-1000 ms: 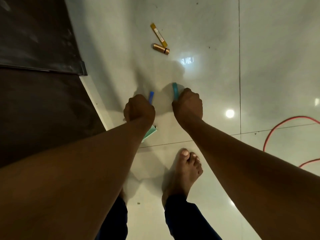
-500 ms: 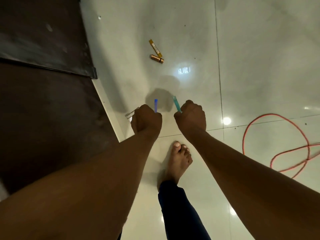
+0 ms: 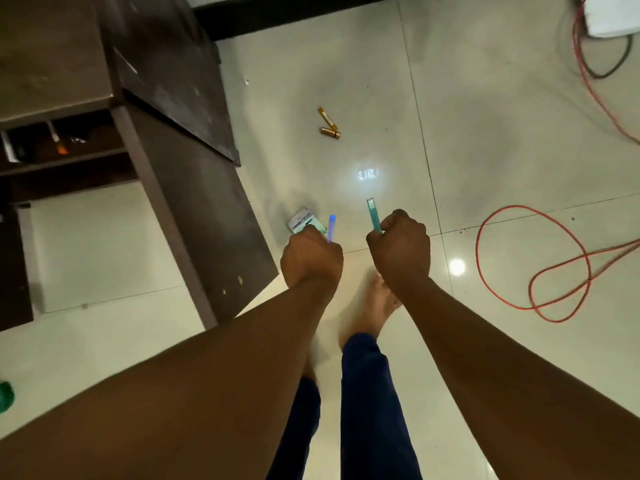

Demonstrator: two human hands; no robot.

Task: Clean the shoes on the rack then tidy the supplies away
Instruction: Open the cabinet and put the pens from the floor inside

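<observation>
Pale tiled floor (image 3: 485,140) fills most of the view. Dark wooden rack (image 3: 194,188) at left, open shelves with dim items inside, too dark to tell if they're shoes. Red cable (image 3: 540,271) looped on floor at right, running up toward the top right corner. Both forearms reach forward over the floor; bare foot (image 3: 374,306) and dark blue trouser legs (image 3: 370,410) below them. Left hand (image 3: 310,259): grip clenched around a blue stick-like thing (image 3: 331,228) pointing up out of the fist, and also holding a small white-green packet (image 3: 304,221), printed text on it. Right hand (image 3: 400,249): grip clenched on a teal stick-like thing (image 3: 373,214), tilted slightly left. Hands near each other, not touching. Farther off on floor: a flat yellow strip (image 3: 326,116) and just beside it a small copper cylinder (image 3: 330,132). Green object (image 3: 5,396) at left edge, cut off.
</observation>
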